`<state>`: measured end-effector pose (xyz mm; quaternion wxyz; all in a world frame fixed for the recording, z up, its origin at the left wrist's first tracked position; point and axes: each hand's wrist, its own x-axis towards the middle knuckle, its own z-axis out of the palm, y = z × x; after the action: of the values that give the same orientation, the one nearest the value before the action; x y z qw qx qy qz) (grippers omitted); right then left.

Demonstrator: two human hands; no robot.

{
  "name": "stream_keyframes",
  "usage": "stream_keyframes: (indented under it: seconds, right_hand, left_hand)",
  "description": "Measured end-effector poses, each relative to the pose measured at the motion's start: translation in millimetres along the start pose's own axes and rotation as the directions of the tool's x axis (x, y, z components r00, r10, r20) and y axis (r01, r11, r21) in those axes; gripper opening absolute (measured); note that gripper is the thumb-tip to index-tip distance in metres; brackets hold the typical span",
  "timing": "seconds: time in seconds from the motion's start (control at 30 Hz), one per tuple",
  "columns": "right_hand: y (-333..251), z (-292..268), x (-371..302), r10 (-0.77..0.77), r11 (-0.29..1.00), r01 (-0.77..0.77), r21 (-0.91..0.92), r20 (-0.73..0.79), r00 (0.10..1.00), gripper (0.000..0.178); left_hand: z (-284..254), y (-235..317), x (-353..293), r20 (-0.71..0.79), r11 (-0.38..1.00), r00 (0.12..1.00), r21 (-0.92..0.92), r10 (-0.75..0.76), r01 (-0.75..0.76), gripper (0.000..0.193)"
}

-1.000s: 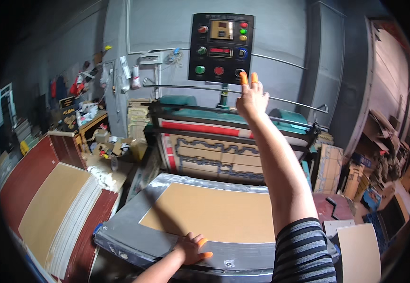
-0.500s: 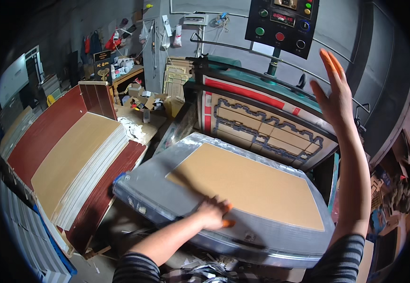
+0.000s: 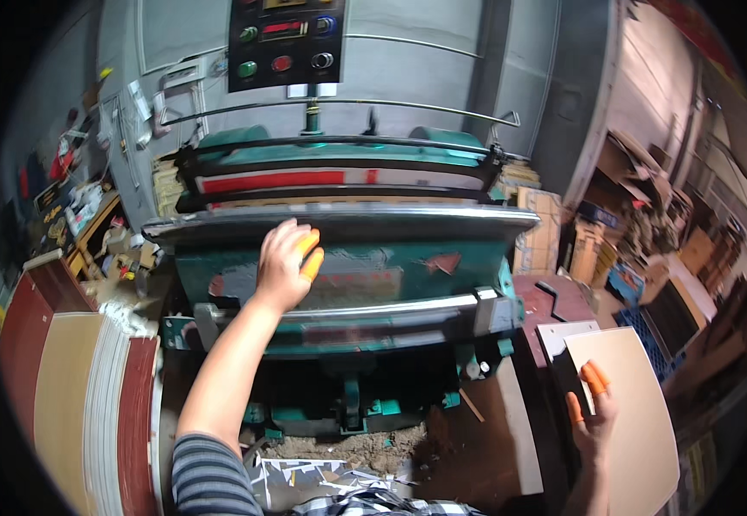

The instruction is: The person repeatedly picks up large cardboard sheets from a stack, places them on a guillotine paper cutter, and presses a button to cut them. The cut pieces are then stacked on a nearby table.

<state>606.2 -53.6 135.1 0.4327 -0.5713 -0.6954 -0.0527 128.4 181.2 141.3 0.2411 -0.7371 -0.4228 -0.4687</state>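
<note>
I see the brown board (image 3: pixel 640 413) beneath my right grip (image 3: pixel 598 417), fingers apart (contact unclear); my left grip (image 3: pixel 283 265), unclenched, fronts the press (image 3: pixel 429 254).

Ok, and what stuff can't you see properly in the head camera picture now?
In the head view:
- Control panel: its top is cut off by the upper edge.
- Green machine plate: its far face is hidden, turned away from the camera.
- Left hand: its palm is hidden behind the back of the hand.
- Right hand: the view from above doesn't show whether its fingertips touch the tan board.
</note>
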Motion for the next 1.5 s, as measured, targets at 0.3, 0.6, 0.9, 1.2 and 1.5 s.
stream_keyframes:
  seconds: [0.3,0.6,0.9,1.2,1.5]
  right_hand:
    - [107,79,-115,0.390,0.920,-0.392,-0.002,0.091,0.916,0.035]
    - [71,116,-103,0.174,0.974,-0.197,0.110,0.191,0.966,0.033]
    - [58,108,-80,0.079,0.986,-0.104,0.128,0.194,0.978,0.029]
    - [12,82,-72,-0.036,0.967,0.037,0.250,-0.006,0.999,0.020]
    - [-42,63,-110,-0.029,0.929,0.039,0.367,-0.032,0.999,0.017]
  left_hand:
    - [-36,118,-76,0.222,0.935,0.957,-0.338,0.188,-0.105,0.019]
    - [-99,143,-76,0.168,0.962,0.970,-0.240,0.173,-0.130,0.022]
    - [-118,139,-38,-0.015,0.982,0.992,-0.141,0.128,-0.129,0.023]
    - [-118,105,-19,-0.076,0.996,0.997,0.087,0.002,0.005,0.039]
    - [-74,13,-157,0.642,0.826,0.522,0.474,-0.561,0.305,0.075]
